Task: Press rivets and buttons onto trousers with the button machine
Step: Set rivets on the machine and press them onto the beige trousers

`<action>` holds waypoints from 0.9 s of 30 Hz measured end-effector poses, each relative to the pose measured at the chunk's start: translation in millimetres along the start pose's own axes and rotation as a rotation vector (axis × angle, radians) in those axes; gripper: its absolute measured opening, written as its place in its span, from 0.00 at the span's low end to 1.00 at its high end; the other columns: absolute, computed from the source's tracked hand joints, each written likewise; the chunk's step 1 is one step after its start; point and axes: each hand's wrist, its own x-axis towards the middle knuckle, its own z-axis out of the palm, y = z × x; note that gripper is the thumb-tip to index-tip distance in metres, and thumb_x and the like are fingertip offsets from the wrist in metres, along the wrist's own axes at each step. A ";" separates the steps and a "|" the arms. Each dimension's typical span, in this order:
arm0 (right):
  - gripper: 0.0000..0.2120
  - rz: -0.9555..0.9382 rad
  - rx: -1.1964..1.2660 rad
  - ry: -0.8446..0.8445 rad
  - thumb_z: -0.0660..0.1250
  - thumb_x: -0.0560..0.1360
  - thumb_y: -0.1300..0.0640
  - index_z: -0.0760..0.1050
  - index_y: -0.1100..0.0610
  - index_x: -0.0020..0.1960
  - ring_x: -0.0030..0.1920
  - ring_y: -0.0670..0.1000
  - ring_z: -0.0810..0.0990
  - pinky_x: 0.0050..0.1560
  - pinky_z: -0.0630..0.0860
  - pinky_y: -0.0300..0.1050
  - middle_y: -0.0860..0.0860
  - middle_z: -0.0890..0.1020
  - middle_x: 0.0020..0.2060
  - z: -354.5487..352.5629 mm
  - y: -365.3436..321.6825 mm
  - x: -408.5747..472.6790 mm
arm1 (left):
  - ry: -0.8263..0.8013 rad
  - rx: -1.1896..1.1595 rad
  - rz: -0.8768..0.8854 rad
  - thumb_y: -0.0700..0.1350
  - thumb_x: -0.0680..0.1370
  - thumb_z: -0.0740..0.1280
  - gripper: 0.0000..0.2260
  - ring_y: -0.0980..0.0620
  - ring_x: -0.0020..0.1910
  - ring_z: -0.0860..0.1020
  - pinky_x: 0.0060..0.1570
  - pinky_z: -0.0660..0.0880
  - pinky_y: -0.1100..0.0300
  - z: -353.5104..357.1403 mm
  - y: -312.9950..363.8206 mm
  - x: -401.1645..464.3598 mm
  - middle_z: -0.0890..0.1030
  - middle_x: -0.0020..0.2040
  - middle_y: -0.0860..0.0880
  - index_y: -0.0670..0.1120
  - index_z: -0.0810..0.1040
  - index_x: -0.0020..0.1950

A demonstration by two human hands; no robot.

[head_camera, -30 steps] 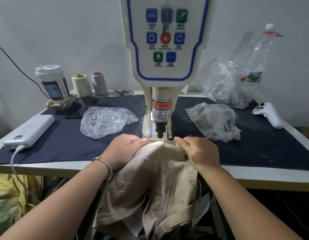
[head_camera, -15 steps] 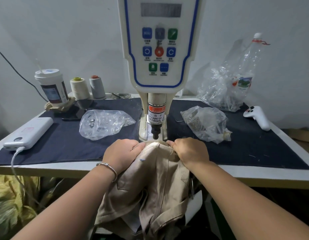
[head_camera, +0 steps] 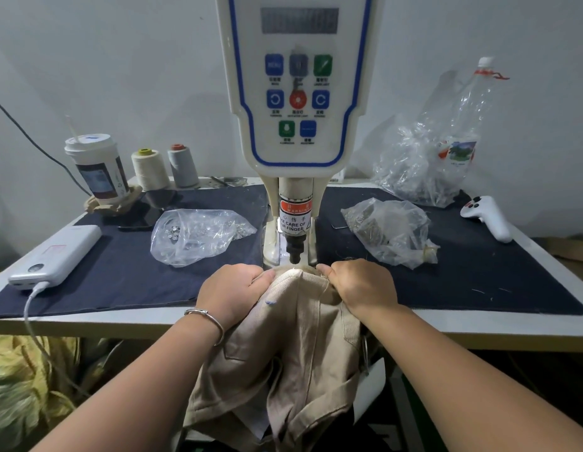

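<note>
**A:** Start at the far left. What lies out beyond the left hand?

**B:** Well to its left, a white slab-shaped power bank (head_camera: 57,254) with a white cable (head_camera: 30,308) plugged in, lying on the dark navy cloth mat (head_camera: 120,282). Up and left of the hand stand a white lidded paper cup (head_camera: 96,168), a cream thread cone (head_camera: 150,169) and a grey thread cone (head_camera: 182,166). Nearer, just beyond the knuckles, sits a crumpled clear plastic bag of small silver metal pieces (head_camera: 198,234).

**A:** And the left hand itself?

**B:** The left hand (head_camera: 233,293), with a thin silver bangle (head_camera: 207,319) at the wrist, has its fingers curled over a fold of the beige twill trousers (head_camera: 293,347) and grips it.

**A:** Where do the trousers sit?

**B:** Between the two hands. Their top edge is bunched under the dark punch tip (head_camera: 295,252) of the cream button machine with the blue-edged control panel (head_camera: 298,93); the rest hangs off the front edge of the white table (head_camera: 479,327). The machine's column stands straight ahead of both hands and hides the table behind it.

**A:** The right hand?

**B:** The right hand (head_camera: 365,287) pinches the same fabric edge, thumb pointing toward the punch, fingers folded round the cloth.

**A:** And to its right?

**B:** Just beyond it, a clear bag of brownish metal parts (head_camera: 389,234). Farther back, a heap of crumpled clear plastic (head_camera: 417,171) with a clear plastic bottle (head_camera: 469,122) leaning in it. Far right, well apart, a white handheld controller (head_camera: 487,216).
</note>
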 end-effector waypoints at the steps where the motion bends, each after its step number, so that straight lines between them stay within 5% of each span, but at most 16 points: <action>1: 0.25 0.000 0.007 0.001 0.47 0.82 0.40 0.61 0.52 0.32 0.33 0.51 0.70 0.32 0.61 0.45 0.47 0.69 0.29 0.4 0.2 -0.1 | -0.001 -0.001 -0.001 0.60 0.81 0.58 0.27 0.50 0.33 0.71 0.30 0.62 0.56 -0.4 0.0 0.2 0.72 0.28 0.49 0.45 0.65 0.28; 16: 0.25 0.002 0.028 0.027 0.46 0.82 0.40 0.62 0.53 0.33 0.36 0.52 0.72 0.33 0.62 0.45 0.49 0.72 0.33 -3.1 -3.0 -3.0 | 0.008 0.009 0.004 0.59 0.82 0.56 0.26 0.50 0.34 0.73 0.32 0.65 0.55 -0.5 1.8 -0.1 0.74 0.29 0.49 0.46 0.66 0.28; 22: 0.27 0.075 0.310 0.192 0.52 0.81 0.41 0.62 0.55 0.28 0.30 0.52 0.71 0.30 0.58 0.45 0.49 0.68 0.26 -33.2 -6.9 0.2 | 0.051 -0.177 0.027 0.53 0.82 0.60 0.23 0.49 0.31 0.68 0.36 0.67 0.50 -14.8 0.3 -1.5 0.68 0.26 0.50 0.46 0.63 0.28; 27: 0.23 0.289 0.593 -0.261 0.59 0.77 0.37 0.73 0.55 0.35 0.32 0.52 0.78 0.30 0.68 0.38 0.53 0.77 0.33 -78.4 -10.1 -5.8 | 0.044 -0.363 0.037 0.51 0.81 0.63 0.22 0.56 0.26 0.60 0.29 0.58 0.60 -34.7 -4.7 -10.9 0.63 0.26 0.51 0.46 0.63 0.29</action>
